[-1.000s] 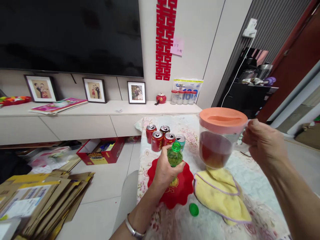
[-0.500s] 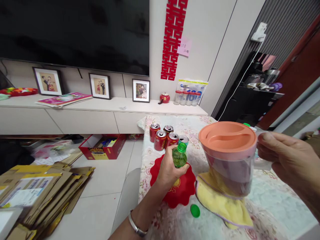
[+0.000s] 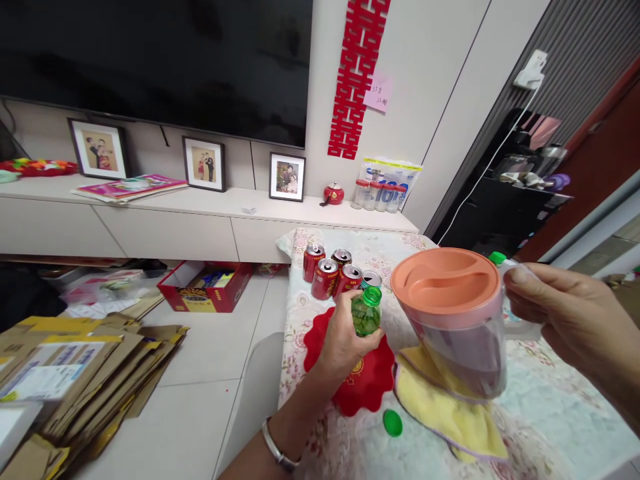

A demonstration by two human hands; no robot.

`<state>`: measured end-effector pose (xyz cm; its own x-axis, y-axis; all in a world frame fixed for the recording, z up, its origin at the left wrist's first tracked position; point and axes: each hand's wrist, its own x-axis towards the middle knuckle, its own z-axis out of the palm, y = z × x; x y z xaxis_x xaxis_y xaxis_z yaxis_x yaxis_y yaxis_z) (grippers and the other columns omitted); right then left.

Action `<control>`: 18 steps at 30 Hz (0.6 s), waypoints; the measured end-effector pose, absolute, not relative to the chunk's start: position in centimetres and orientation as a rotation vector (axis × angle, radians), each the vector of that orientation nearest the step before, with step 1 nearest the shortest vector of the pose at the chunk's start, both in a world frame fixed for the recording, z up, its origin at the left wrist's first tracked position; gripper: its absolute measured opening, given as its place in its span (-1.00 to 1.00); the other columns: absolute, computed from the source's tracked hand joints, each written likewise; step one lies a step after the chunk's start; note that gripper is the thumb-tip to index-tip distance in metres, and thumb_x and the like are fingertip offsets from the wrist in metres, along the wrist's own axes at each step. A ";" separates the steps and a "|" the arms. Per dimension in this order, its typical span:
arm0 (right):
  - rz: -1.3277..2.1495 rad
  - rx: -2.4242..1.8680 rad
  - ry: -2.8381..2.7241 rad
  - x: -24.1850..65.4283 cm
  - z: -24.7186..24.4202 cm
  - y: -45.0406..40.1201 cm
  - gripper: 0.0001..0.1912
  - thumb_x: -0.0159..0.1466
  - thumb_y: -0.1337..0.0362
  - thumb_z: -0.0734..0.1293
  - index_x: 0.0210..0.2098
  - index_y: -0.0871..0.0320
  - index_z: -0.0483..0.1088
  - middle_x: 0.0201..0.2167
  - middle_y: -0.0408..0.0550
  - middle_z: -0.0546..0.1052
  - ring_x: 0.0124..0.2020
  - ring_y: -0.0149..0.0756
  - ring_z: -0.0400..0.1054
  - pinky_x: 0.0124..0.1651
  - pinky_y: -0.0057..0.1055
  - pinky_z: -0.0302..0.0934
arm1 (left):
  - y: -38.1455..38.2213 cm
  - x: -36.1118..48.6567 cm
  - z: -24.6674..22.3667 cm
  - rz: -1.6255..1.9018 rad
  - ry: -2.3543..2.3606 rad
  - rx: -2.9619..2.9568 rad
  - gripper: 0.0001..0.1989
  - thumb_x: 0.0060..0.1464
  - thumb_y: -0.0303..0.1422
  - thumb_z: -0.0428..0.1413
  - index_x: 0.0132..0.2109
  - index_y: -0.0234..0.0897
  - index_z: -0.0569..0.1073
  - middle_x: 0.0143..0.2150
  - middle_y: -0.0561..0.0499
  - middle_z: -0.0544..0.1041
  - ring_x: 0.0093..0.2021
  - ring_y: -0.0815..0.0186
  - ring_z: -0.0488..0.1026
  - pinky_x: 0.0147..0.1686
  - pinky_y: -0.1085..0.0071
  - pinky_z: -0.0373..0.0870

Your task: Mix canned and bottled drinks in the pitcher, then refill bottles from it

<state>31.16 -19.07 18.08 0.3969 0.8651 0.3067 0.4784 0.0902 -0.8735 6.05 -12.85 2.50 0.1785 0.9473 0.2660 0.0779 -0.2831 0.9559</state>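
Note:
My left hand (image 3: 345,337) is closed around a green plastic bottle (image 3: 367,317) whose mouth is uncapped. Beneath it lies a red scalloped mat (image 3: 373,380). In my right hand (image 3: 555,303) is the handle of a clear pitcher (image 3: 457,343) with an orange lid (image 3: 447,283). Dark liquid shows inside the pitcher, which tilts toward the bottle over a yellow cloth (image 3: 450,417). The lid's edge is apart from the bottle's mouth. A green cap (image 3: 393,423) lies on the tablecloth near the mat.
Several drink cans (image 3: 327,275) stand behind the bottle. At the right, another green-capped container (image 3: 497,258) is partly hidden by the pitcher. A chair (image 3: 257,400) touches the table's left side. Flattened cardboard (image 3: 90,380) and a red box (image 3: 205,287) lie on the floor.
The pitcher has tipped further left, its lid now slanting toward the bottle. Both hands keep their grip. The whole view has shifted slightly.

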 end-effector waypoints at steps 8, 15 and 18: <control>0.426 -1.689 -1.248 29.9 19.4 -19.0 -0.36 -0.18 -0.37 0.56 -0.54 0.10 0.54 -0.55 -0.12 0.38 -0.45 -0.32 0.15 -0.45 -0.41 0.07 | -12.6 6.1 2.2 1.231 0.969 1.551 -0.40 -0.07 -0.41 0.29 0.12 -0.14 0.27 0.06 -0.10 0.55 0.03 0.09 0.57 -0.07 0.25 0.51; 0.378 -1.752 -1.335 29.6 20.0 -19.0 -0.38 -0.10 -0.35 0.52 -0.52 0.11 0.51 -0.55 -0.15 0.36 -0.44 -0.29 0.14 -0.44 -0.41 0.04 | -12.4 6.2 1.9 1.220 0.973 1.554 -0.36 -0.09 -0.42 0.30 0.14 -0.15 0.27 0.07 -0.09 0.55 0.09 0.08 0.54 -0.02 0.25 0.50; 0.349 -1.772 -1.362 29.4 20.2 -19.0 -0.36 -0.08 -0.37 0.50 -0.57 0.12 0.45 -0.58 -0.17 0.29 -0.46 -0.32 0.11 -0.46 -0.42 0.01 | -12.4 6.2 1.8 1.231 0.962 1.547 -0.36 -0.10 -0.42 0.30 0.14 -0.16 0.27 0.08 -0.12 0.54 0.11 0.06 0.53 0.00 0.22 0.49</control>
